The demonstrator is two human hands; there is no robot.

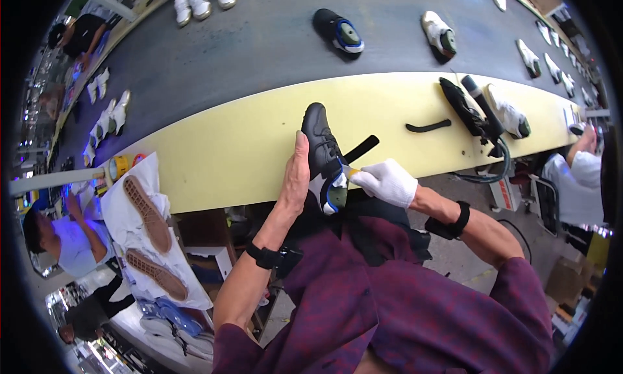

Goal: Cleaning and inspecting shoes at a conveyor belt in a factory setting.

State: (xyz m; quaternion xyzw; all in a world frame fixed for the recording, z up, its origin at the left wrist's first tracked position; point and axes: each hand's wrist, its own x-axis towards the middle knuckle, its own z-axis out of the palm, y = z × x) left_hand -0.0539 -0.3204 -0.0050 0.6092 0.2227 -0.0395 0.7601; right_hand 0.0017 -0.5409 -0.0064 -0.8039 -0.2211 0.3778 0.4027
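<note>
A black shoe point(318, 137) with a blue-edged collar and a green last inside its heel end is tilted over the yellow bench's front edge, toe away from me. My bare left hand point(298, 169) grips its left side, thumb along the upper and fingers hidden beneath. In a white glove, my right hand point(389, 182) is closed round a small tool with a yellow handle point(354, 172). That tool's pale tip meets the shoe's collar. From the shoe's right side a black strap point(362, 149) sticks out.
On the yellow bench point(227, 144) lie a curved black strip point(428, 125), a dark tool with a hose point(483, 108) and a white shoe point(507, 111). Beyond runs a dark conveyor point(259, 56) carrying several shoes. Brown soles point(148, 212) rest at left. Other people work on both sides.
</note>
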